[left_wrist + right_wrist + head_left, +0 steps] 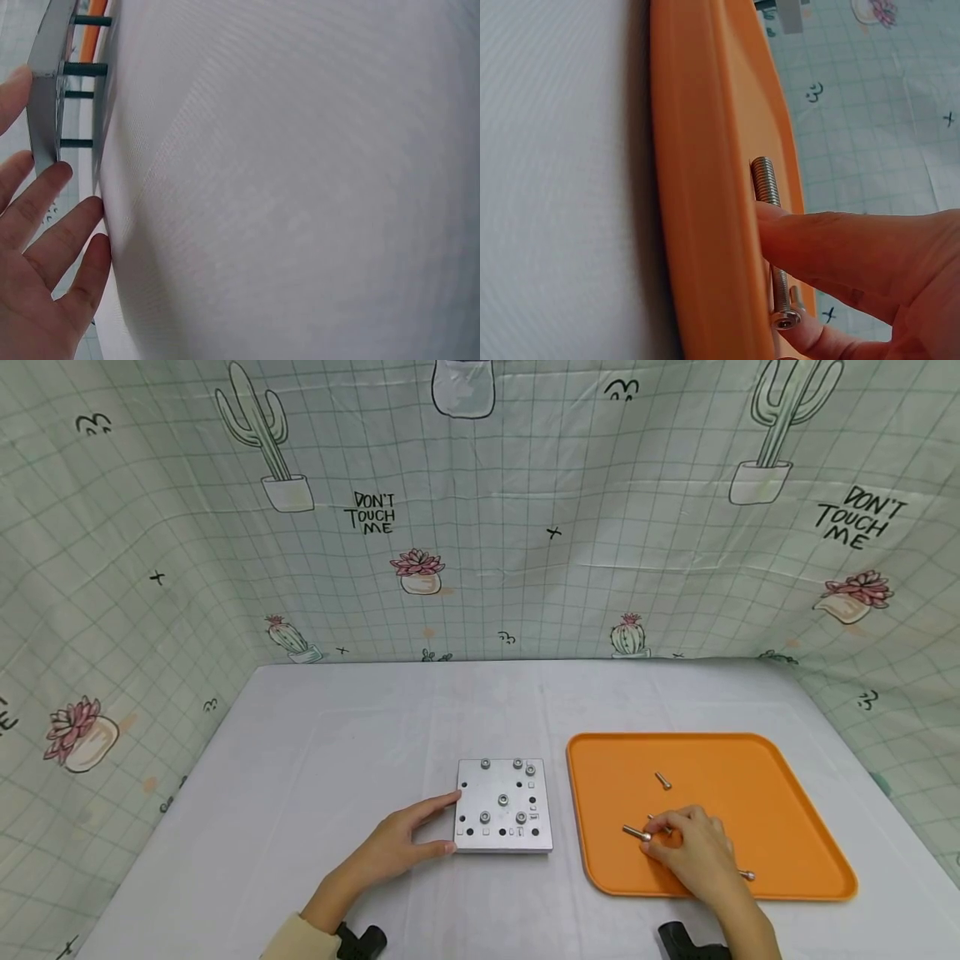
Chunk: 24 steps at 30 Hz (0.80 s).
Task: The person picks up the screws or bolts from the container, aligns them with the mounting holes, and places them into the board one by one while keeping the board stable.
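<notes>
A square silver metal plate [472, 800] lies on the white cloth, with several socket-head screws standing in it and dark holes between them. Under it, the left wrist view shows several dark posts [85, 69]. My left hand [401, 839] touches the plate's left edge with thumb and index finger, its fingers fairly straight. Over the orange tray [757, 777], my right hand [697, 852] pinches the head end of a silver screw [633, 832] between thumb and index finger. The thumb covers part of that screw [764, 178] in the right wrist view, where another screw [783, 300] lies nearby.
More screws lie in the tray: one toward the back [663, 781] and one right of my hand [747, 875]. The tray has a raised rim [576, 810]. A patterned cloth curtain [480, 593] encloses the back and sides of the table.
</notes>
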Motion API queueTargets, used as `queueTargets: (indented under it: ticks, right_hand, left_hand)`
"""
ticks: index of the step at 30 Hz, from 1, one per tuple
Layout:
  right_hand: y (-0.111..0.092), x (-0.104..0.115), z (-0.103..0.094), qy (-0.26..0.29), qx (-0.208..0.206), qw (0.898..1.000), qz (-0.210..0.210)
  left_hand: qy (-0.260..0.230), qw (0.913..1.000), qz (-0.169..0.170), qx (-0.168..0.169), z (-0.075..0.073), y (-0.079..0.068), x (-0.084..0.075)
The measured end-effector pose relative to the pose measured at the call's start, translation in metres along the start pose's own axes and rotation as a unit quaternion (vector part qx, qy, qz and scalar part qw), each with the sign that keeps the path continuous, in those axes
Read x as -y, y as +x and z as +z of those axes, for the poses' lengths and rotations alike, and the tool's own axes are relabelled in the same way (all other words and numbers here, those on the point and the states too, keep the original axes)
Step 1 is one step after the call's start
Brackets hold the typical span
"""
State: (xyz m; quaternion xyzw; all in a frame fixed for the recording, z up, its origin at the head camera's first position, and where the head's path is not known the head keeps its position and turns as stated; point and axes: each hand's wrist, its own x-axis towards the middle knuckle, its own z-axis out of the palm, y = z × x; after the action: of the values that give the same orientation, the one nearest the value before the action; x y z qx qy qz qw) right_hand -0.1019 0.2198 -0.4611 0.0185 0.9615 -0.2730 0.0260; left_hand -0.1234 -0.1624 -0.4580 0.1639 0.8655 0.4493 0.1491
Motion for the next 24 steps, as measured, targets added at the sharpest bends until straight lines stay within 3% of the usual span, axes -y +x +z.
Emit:
queueTargets:
  ticks: [14, 24]
  right_hand:
    - [0.0, 0.0, 0.0, -0.003, -0.005, 1.0, -0.009]
    - [0.001, 0.013, -0.004, 0.014, -0.047, 0.998, -0.04]
  left_hand:
    - [0.003, 1.0, 0.008, 0.0, 0.001, 0.001, 0.0]
    - [-0.002, 1.0, 0.001, -0.001, 0.0, 0.0, -0.001]
